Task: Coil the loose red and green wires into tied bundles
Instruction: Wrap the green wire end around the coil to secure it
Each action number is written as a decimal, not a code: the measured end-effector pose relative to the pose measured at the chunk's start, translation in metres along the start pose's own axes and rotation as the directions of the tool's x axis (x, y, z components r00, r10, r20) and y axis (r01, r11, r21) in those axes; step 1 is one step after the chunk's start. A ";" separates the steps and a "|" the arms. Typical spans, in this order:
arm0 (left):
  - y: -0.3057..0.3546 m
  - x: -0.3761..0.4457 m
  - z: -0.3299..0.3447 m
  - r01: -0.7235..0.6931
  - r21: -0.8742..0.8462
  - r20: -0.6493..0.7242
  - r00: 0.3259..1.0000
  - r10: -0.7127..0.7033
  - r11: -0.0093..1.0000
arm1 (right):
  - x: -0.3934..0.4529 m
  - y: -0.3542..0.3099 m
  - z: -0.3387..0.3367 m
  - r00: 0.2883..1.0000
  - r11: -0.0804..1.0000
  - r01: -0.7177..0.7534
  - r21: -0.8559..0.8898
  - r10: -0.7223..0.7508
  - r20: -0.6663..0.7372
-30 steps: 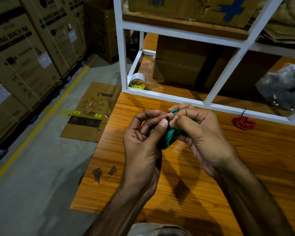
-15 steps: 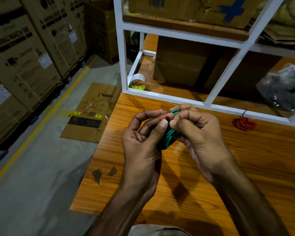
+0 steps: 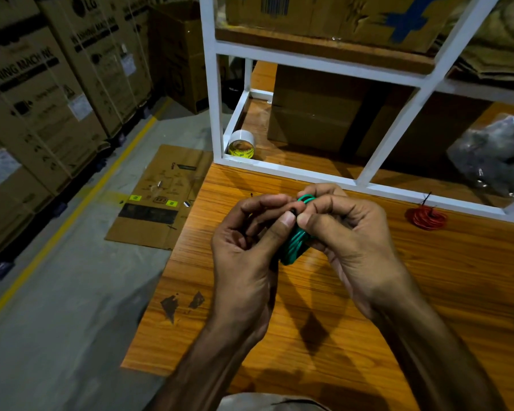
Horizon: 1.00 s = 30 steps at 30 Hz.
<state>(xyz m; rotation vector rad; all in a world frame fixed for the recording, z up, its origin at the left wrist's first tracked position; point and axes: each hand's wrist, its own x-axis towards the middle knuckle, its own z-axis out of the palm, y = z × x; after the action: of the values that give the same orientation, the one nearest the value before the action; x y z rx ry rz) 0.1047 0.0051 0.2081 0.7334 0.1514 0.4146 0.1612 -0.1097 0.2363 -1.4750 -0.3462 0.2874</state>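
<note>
A small coil of green wire [image 3: 294,247] is held upright between both hands above the wooden table [image 3: 339,307]. My left hand [image 3: 247,256] grips its left side, thumb pressed against the coil near a thin black tie. My right hand [image 3: 347,238] pinches the coil's top and right side, hiding most of it. A coiled red wire bundle [image 3: 426,217] with a black tie sticking up lies on the table at the right, by the rack's base.
A white metal rack [image 3: 294,169] stands along the table's far edge, with cardboard boxes, a roll of tape [image 3: 242,143] and a grey plastic bag [image 3: 496,155] on its shelves. The table's left edge drops to a concrete floor with flattened cardboard [image 3: 158,200] and stacked cartons.
Both hands stay on the green coil, with only slight finger shifts at the tie. The red bundle has not moved.
</note>
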 end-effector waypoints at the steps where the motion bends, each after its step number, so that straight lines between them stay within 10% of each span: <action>1: 0.001 0.000 0.000 0.005 0.003 0.015 1.000 -0.005 1.000 | 0.001 0.001 -0.001 1.000 1.000 0.011 -0.023 -0.011 0.003; 30: -0.001 0.003 -0.007 -0.171 0.269 0.004 0.984 0.177 0.948 | 0.004 0.008 0.000 0.999 0.999 0.035 -0.019 -0.035 -0.021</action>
<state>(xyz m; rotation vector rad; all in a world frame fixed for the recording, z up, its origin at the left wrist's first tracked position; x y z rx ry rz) 0.1061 0.0105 0.2026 1.0154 0.1640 0.5770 0.1653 -0.1072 0.2283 -1.4878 -0.3580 0.2413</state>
